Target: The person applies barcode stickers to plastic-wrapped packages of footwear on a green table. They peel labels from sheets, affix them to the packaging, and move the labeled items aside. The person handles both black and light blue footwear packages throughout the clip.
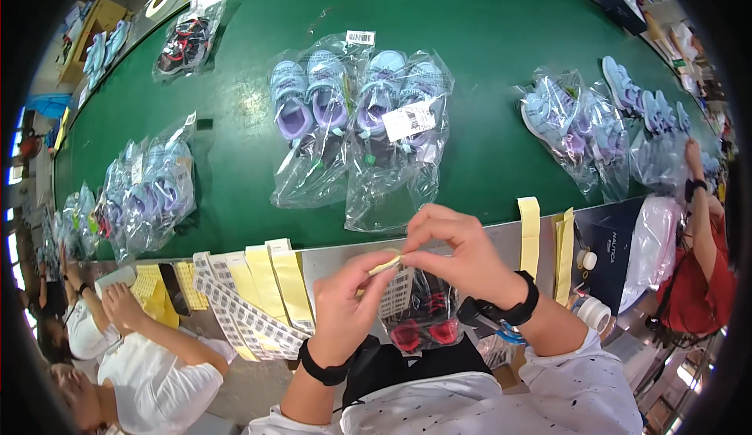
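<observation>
Both hands meet just past the near edge of the green table. My left hand (345, 298) is closed round a pale yellow strip of label backing (382, 266). At the strip's far end, the thumb and fingers of my right hand (450, 251) pinch it; whether a label is between them is too small to tell. Below the hands lies a clear bag with black and red shoes (427, 329), partly covered by a white barcode-printed piece (395, 294). Farther off on the table lie two clear bags of light blue and purple shoes (309, 106), (384, 98), the right one bearing a white label (409, 121).
Barcode label strips (243, 298) and yellow strips (529, 235) hang along the table (243, 168) edge. More bagged blue shoes lie left (149, 192) and right (572, 121). A co-worker in white (160, 357) sits left; another in red (697, 278) works right. Blue-handled scissors (509, 333) lie nearby.
</observation>
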Action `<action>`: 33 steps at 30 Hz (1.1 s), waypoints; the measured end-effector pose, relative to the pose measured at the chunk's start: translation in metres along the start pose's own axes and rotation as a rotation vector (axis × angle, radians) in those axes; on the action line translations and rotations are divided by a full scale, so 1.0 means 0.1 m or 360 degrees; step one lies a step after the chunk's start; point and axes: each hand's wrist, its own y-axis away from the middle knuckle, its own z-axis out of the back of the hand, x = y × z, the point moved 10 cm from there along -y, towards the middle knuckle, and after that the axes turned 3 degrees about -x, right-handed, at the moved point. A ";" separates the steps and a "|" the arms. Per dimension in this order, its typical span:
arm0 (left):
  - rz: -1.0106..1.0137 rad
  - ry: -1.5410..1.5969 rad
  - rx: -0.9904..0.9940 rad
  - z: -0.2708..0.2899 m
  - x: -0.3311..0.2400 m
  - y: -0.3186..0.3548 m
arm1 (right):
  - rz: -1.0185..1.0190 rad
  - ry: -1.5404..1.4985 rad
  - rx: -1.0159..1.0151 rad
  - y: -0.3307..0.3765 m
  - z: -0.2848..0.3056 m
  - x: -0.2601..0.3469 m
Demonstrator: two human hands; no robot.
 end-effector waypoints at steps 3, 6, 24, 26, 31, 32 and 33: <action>0.0049 -0.0013 -0.0024 -0.17 -0.09 -0.03 | 0.0164 0.0198 -0.0052 0.05 0.20 0.15; 0.0346 0.0434 -0.0026 -0.42 -0.05 -0.04 | 0.0599 0.0551 -0.0145 0.14 0.33 0.48; 0.0354 0.0609 -0.0525 -0.34 0.04 -0.08 | -0.0504 -0.0729 -0.0986 -1.55 1.94 -1.79; 0.0396 0.0613 -0.0488 -0.35 0.04 -0.14 | -0.0507 -0.0695 -0.0932 -1.52 2.05 -1.75; 0.0410 0.0683 -0.0408 -0.47 0.05 -0.32 | -0.0024 -0.0212 -0.1138 -1.55 2.53 -1.08; 0.0418 0.0688 -0.0390 -0.50 0.07 -0.34 | 0.0138 -0.0265 -0.1166 -1.53 2.41 -0.86; 0.0426 0.0692 -0.0375 -0.52 0.08 -0.37 | 0.0155 -0.0162 -0.0977 -1.59 2.24 -0.79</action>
